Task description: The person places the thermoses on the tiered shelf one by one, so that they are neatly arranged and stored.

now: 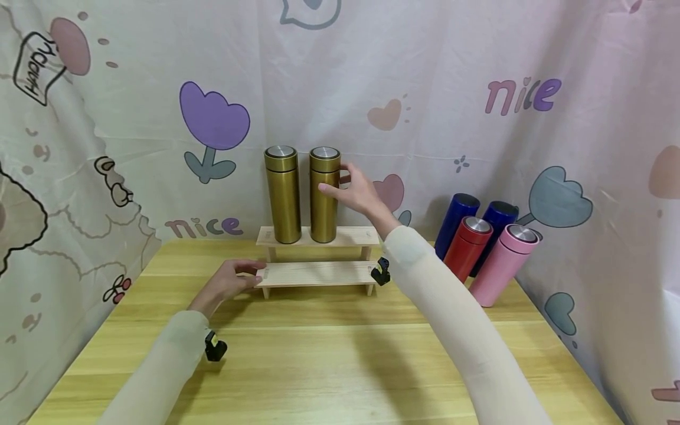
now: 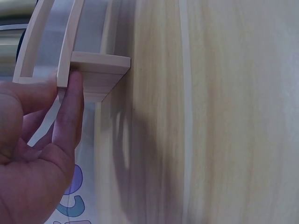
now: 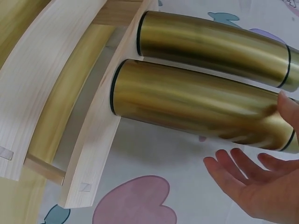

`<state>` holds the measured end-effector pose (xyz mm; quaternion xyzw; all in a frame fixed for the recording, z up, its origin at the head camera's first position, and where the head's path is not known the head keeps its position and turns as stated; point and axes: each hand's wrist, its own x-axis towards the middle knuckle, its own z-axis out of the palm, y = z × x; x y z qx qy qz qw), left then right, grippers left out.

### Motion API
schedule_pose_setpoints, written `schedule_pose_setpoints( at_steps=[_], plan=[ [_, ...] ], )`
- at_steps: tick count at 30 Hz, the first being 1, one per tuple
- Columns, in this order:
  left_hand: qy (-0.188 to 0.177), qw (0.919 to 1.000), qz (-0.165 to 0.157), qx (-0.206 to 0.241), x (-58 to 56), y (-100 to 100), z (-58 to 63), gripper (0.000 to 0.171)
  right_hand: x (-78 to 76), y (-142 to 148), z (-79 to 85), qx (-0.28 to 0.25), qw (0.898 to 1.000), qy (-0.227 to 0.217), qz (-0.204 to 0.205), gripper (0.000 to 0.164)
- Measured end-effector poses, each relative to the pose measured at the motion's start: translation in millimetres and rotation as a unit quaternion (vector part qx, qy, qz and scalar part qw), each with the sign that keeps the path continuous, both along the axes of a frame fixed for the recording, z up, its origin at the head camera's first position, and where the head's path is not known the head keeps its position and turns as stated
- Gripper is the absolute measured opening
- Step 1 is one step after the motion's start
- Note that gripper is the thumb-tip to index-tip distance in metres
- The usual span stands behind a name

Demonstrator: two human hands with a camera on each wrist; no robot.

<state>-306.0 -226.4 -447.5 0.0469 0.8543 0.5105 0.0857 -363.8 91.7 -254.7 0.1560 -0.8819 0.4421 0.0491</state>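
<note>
Two gold thermos bottles, a left one (image 1: 284, 200) and a right one (image 1: 323, 200), stand upright on the upper board (image 1: 357, 236) of a two-step wooden rack (image 1: 319, 274). My right hand (image 1: 357, 190) is at the upper part of the right bottle. In the right wrist view its thumb (image 3: 288, 109) overlaps the bottle near the lid seam, while the loosely spread fingers (image 3: 229, 170) stand apart from the bottle's side. My left hand (image 1: 229, 283) pinches the left end of the lower board, thumb (image 2: 39, 97) on top and fingers (image 2: 70, 109) underneath.
To the right, several more bottles stand in a group: a red one (image 1: 467, 248), a pink one (image 1: 504, 265), and blue ones behind, the left (image 1: 455, 224) and the right (image 1: 498, 221). A printed curtain (image 1: 435, 71) hangs behind the wooden table (image 1: 297, 366).
</note>
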Motion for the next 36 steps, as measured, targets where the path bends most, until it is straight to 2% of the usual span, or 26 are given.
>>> schedule_pose_setpoints(
  at_steps=[8,18,26,36],
  plan=[
    [0.006,1.0000,0.003,-0.007,1.7,-1,-0.9,0.045,11.3,13,6.6,0.001,0.999,-0.043,-0.019,0.083],
    [0.005,1.0000,0.003,0.002,2.8,-3,-2.0,0.045,20.0,34,9.2,0.020,0.998,-0.053,-0.032,0.064],
    [0.000,1.0000,0.005,-0.005,3.9,-2,-0.8,0.045,29.8,49,-0.4,-0.012,1.000,-0.027,-0.004,0.056],
    [-0.004,0.9998,0.006,-0.017,0.3,-1,1.8,0.045,39.1,59,-7.6,-0.007,1.000,-0.017,-0.011,0.054]
  ],
)
